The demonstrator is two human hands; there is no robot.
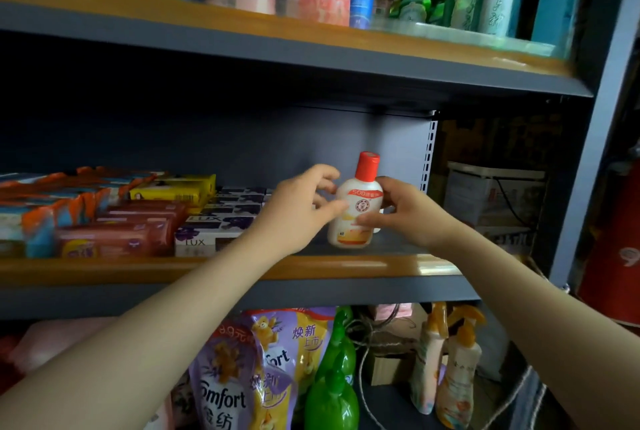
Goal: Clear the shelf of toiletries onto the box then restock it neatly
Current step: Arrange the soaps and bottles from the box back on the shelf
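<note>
Upright lotion bottle (356,211) on middle shelf (346,265), pinched between left hand (298,207) and right hand (405,211); grip level, equally near.

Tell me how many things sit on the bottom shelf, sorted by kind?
Comfort refill pouches: 2
Green bottles: 2
Spray bottles with orange triggers: 2
Total: 6 that I can make out. Things at the far left of that shelf are too blurred to count.
</note>
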